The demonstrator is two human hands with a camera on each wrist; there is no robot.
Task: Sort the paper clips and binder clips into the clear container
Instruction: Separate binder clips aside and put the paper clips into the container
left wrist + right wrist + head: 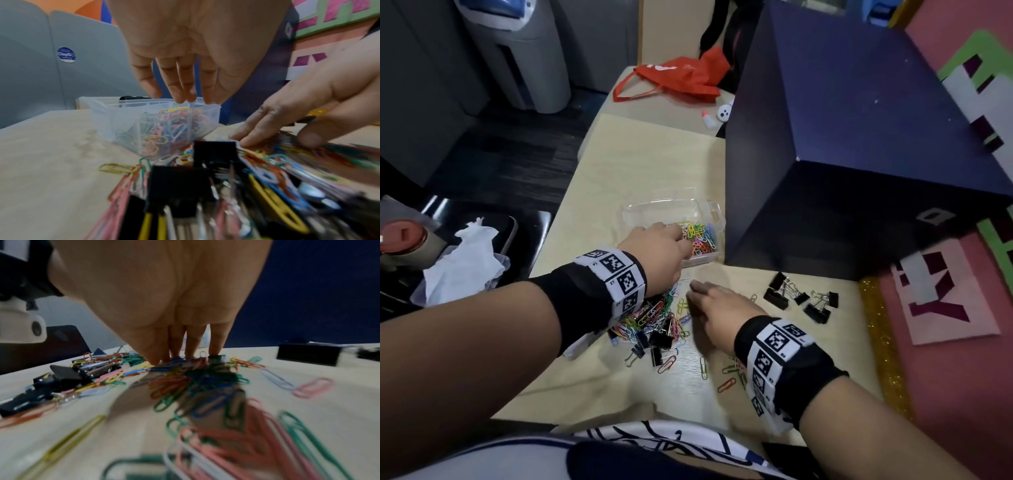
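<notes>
The clear container (654, 209) (107, 116) sits mid-table, with colored paper clips (702, 236) (164, 128) heaped in its right compartment. My left hand (667, 246) (185, 91) hovers over it, fingers hanging straight and holding nothing. A mixed pile of paper clips (654, 318) (185, 382) and black binder clips (657, 339) (213, 154) lies nearer me. My right hand (702, 294) (185, 350) (267, 129) reaches into the pile, its straight fingertips pressing on the clips. A few more binder clips (801, 298) (308, 353) sit apart on the right.
A big dark blue box (842, 137) stands right beside the container. A pink board with a gold glitter edge (883, 342) borders the table's right side. A red bag (674, 78) and a small bottle (709, 120) lie at the back. White tissue (465, 263) and a red-lidded cup (400, 240) sit left.
</notes>
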